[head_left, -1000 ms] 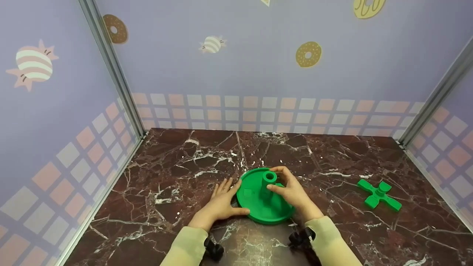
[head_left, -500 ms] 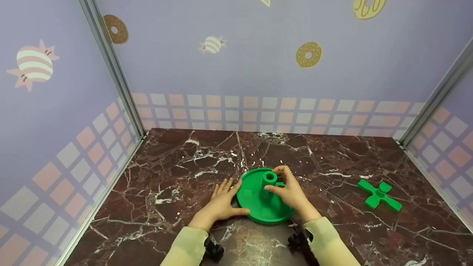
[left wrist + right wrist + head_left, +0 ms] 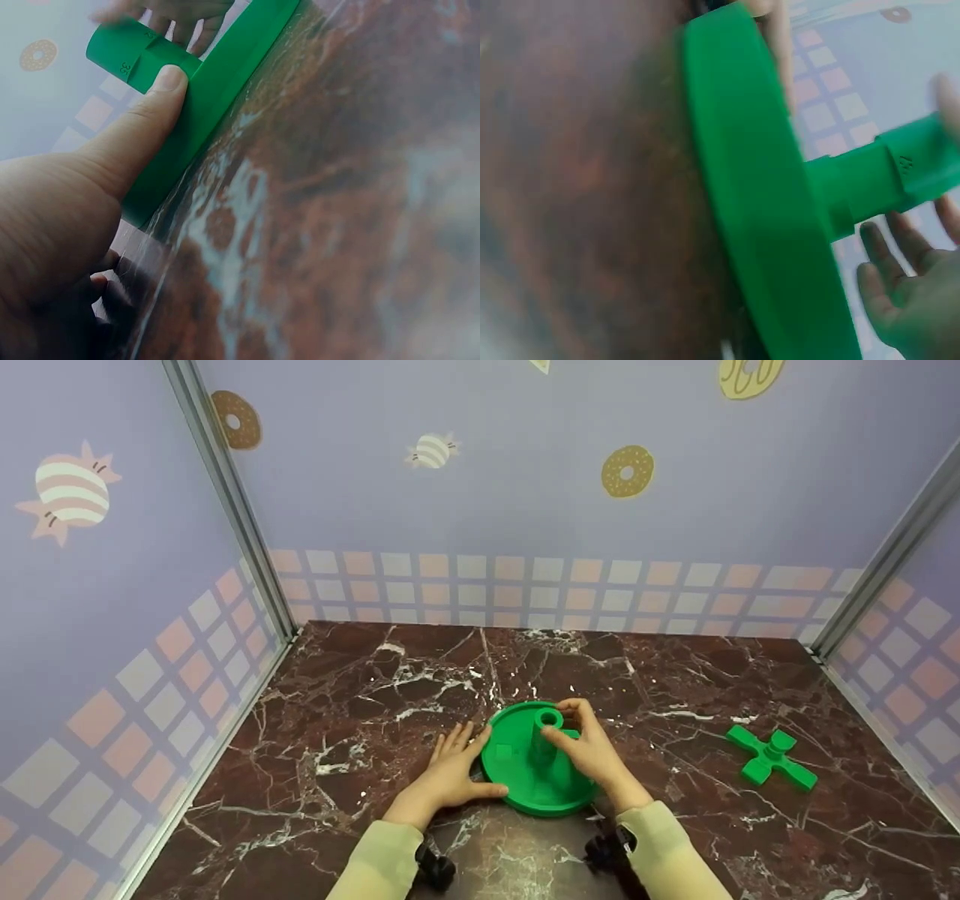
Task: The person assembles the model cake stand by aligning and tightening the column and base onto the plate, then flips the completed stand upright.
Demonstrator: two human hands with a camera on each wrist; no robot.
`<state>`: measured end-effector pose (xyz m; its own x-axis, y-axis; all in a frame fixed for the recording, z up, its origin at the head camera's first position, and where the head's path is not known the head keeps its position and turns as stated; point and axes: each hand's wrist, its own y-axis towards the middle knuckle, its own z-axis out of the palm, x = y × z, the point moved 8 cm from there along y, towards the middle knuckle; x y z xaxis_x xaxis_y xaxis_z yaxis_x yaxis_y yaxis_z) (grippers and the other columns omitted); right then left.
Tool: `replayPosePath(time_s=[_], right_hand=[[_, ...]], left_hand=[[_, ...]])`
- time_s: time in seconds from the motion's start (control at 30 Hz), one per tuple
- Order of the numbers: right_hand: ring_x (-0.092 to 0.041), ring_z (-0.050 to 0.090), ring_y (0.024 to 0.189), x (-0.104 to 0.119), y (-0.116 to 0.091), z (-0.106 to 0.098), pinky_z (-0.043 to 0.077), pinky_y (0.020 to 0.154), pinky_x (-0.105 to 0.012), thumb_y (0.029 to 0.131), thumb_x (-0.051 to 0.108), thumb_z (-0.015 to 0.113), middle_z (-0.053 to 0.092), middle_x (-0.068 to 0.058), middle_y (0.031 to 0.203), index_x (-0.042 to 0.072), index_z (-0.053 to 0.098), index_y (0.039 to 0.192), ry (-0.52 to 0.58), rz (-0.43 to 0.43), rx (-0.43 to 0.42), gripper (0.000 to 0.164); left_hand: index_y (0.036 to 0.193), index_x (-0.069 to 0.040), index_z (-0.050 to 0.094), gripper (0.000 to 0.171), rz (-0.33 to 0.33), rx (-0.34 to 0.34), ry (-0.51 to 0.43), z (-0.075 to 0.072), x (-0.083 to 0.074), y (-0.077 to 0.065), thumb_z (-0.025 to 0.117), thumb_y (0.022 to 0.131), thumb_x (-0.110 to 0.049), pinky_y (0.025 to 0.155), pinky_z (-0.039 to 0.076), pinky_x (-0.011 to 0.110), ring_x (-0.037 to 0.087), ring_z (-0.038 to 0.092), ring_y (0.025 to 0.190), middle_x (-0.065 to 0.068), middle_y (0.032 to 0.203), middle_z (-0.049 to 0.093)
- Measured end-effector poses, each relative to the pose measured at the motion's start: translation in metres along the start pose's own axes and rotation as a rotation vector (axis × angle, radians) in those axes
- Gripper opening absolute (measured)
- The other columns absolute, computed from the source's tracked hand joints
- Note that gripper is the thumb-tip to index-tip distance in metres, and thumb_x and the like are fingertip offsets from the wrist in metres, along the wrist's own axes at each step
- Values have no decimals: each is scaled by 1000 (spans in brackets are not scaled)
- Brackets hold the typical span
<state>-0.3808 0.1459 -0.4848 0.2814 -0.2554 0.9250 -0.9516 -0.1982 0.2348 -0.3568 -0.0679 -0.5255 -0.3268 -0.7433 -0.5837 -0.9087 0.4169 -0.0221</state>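
Note:
A round green tray [image 3: 517, 795] with a raised rim lies on the tabletop, and a hollow green tube [image 3: 541, 746] stands upright inside it. My left hand [image 3: 448, 772] rests at the tray's left side, fingers spread and mostly straight, with thumb and forefinger touching the rim. In the left wrist view that thumb [image 3: 146, 116] lies against the tray's side. My right hand [image 3: 596, 750] holds the tube near its top, the thumb in front and the fingers round the back. The right wrist view shows the tube [image 3: 862, 184] with a wider upper section.
A green cross-shaped piece [image 3: 772, 757] with four arms lies to the right on the dark marbled table [image 3: 360, 810]. Patterned panels [image 3: 480, 510] enclose the back and both sides. A black wrist device [image 3: 435, 868] sits at each sleeve.
My right thumb has shifted slightly up to the tube's top edge, and the right fingers have moved a little round it. The left hand, tray and cross-shaped piece stay in place.

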Motion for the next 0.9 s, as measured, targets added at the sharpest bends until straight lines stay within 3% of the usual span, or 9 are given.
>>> replayPosePath(time_s=[0.1,0.2,0.33,0.47,0.53,0.73,0.9], right_hand=[[-35,53,138,-3,-2,2,46,114,-49,105,18,60,53,-22,148,3,46,148,107,47,97,48],[-26,49,145,-2,-3,6,45,116,-36,107,18,56,44,-25,158,1,38,157,182,36,202,56],[-6,54,138,3,-4,8,45,111,-19,106,12,57,44,-30,156,-7,35,156,217,-38,265,58],[1,60,126,5,-3,6,48,104,-17,104,8,59,48,-34,151,-11,39,151,213,-64,250,55],[-4,62,124,4,-2,5,50,102,-18,103,9,61,51,-33,148,-10,43,150,184,-50,228,54],[-38,58,134,2,-1,2,51,103,-21,101,13,66,58,-26,144,-5,50,145,90,-25,169,51],[-38,58,134,1,0,1,51,107,-31,99,11,69,59,-25,143,-8,50,142,90,-14,125,51]], left_hand=[[166,-17,23,111,0,-1,6,0,0,0,78,82,-64,130,2,63,44,6,161,24,171,14],[166,-17,23,111,1,-5,9,0,0,1,78,82,-63,130,2,64,44,6,161,24,171,15],[166,-16,24,111,-2,-7,12,0,0,1,78,82,-63,130,2,63,44,7,161,24,171,16],[166,-16,24,111,-4,-8,11,0,0,0,79,81,-63,130,2,63,44,7,161,24,171,16],[166,-17,23,111,-7,-7,8,0,0,0,79,81,-63,130,1,63,43,6,161,23,171,15],[166,-18,23,111,-9,-6,1,0,1,1,79,82,-63,130,1,62,42,5,161,23,172,14],[166,-16,23,112,-4,-6,3,1,0,1,79,81,-62,130,2,62,43,6,161,24,171,15]])
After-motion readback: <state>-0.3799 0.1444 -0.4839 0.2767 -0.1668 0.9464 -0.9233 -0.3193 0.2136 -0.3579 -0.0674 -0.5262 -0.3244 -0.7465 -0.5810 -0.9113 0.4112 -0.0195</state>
